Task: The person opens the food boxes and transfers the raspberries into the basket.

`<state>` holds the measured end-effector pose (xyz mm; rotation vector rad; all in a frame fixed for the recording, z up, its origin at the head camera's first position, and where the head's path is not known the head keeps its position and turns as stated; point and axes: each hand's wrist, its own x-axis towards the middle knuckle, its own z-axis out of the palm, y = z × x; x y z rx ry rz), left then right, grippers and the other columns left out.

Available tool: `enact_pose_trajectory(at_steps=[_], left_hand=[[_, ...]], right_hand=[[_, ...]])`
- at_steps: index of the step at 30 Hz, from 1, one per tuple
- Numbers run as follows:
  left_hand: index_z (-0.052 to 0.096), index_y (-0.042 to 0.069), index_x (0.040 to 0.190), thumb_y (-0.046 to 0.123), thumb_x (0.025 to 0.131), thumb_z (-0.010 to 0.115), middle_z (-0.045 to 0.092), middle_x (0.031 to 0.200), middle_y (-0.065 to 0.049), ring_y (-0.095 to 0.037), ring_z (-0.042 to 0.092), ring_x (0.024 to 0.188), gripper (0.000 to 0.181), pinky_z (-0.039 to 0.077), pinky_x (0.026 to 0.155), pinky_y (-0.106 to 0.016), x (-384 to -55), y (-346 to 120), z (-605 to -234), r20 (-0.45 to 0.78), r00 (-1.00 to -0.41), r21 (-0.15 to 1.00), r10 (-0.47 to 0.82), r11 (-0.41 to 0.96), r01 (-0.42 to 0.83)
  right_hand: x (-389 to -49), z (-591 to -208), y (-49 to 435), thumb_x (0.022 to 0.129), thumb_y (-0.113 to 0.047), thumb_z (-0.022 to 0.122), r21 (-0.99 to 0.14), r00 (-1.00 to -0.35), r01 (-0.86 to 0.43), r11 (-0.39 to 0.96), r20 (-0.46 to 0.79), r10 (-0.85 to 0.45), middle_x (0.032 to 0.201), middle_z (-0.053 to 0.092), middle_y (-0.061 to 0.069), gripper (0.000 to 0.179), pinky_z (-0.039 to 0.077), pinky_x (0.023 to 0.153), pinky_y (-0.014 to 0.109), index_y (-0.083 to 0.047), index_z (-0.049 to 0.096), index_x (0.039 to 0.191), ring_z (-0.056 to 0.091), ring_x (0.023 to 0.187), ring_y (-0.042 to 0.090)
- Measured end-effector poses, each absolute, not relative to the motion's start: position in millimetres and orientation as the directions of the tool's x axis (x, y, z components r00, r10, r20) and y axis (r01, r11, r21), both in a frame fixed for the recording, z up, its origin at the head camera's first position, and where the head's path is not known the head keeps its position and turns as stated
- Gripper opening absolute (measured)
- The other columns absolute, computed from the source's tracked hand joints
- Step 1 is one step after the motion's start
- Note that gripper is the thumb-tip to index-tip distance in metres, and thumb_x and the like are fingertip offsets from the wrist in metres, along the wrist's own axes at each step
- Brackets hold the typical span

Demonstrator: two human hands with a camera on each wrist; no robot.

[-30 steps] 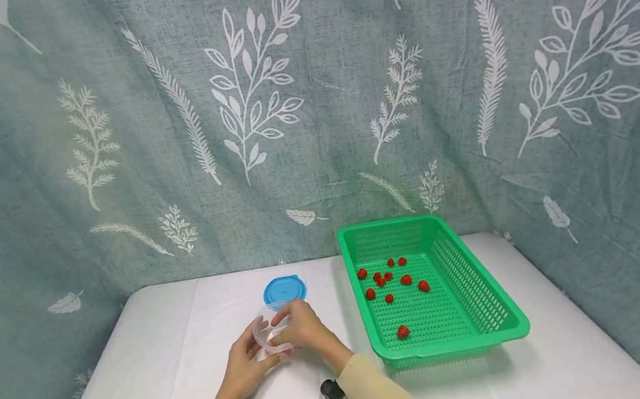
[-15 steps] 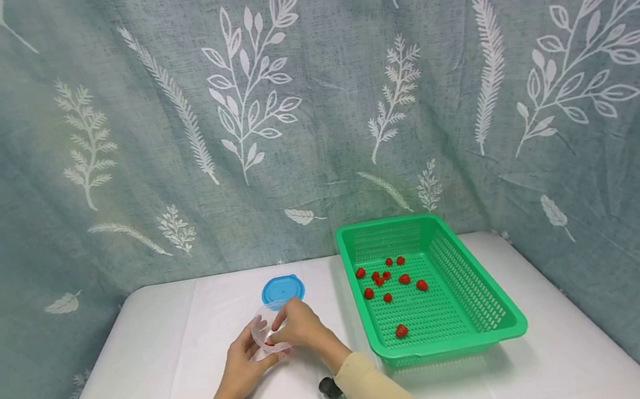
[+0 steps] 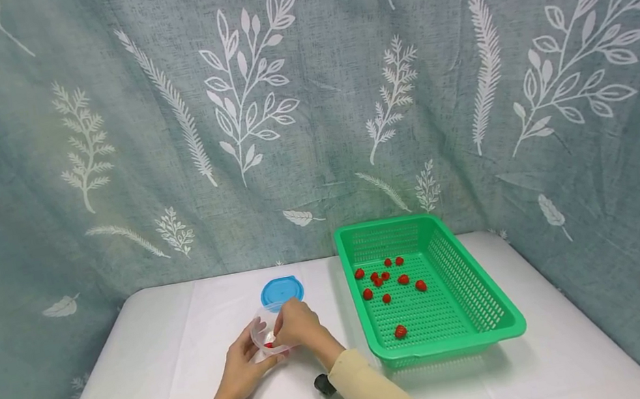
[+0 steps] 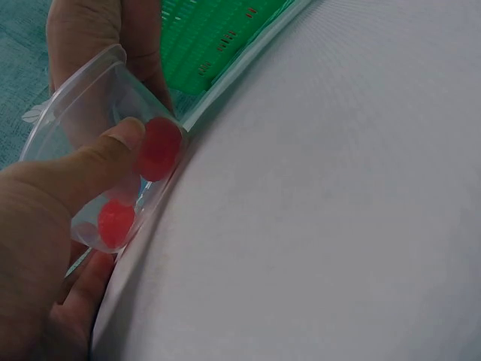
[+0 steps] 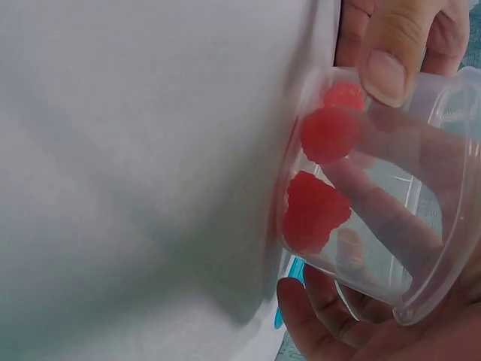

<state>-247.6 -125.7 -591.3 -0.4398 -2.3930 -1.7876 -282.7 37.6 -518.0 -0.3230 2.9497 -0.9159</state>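
My left hand [image 3: 242, 368] holds a small clear plastic cup [image 5: 376, 272] on its side, its thumb pressed on the outer wall. The cup's mouth faces my right hand [image 3: 302, 326], whose fingers reach inside. Through the clear wall in the right wrist view, fingertips of that hand meet at a raspberry [image 5: 329, 137] and pinch it. Another raspberry [image 5: 314, 212] lies by the cup's bottom, and a further red one [image 5: 346, 95] shows partly behind the left thumb. Behind the cup, a round blue lid [image 3: 281, 289] lies flat, its near edge overlapped by the cup.
To the right stands a green perforated basket [image 3: 441, 348] with several raspberries [image 3: 403, 279] scattered on its floor. A white cloth [image 3: 164, 361] covers the table. Patterned grey-green curtains [image 3: 306, 105] hang behind and at both sides.
My right hand's fingers have come together inside the cup and shifted slightly to the right. Red now shows beside the fingertips. My left hand and the cup stay almost still.
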Motion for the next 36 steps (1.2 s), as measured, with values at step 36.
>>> enact_pose_trajectory(at_steps=[36], left_hand=[[0.042,-0.003,0.151,0.015,0.075,0.091,0.052,0.148,-0.023,-0.04,0.052,0.137,0.091,0.045,0.113,-0.028,-247.9,-128.7,-590.9,0.29,-0.944,0.917,0.156,0.237,0.321]], right_hand=[[-290.6,-514.9,32.5,0.074,-0.031,0.091,-0.46,-0.943,-0.311,0.832,0.04,-0.331,0.067,0.065,-0.009,0.022,0.044,0.051,0.021,-0.016,0.076,0.067,0.054,0.06,0.009]])
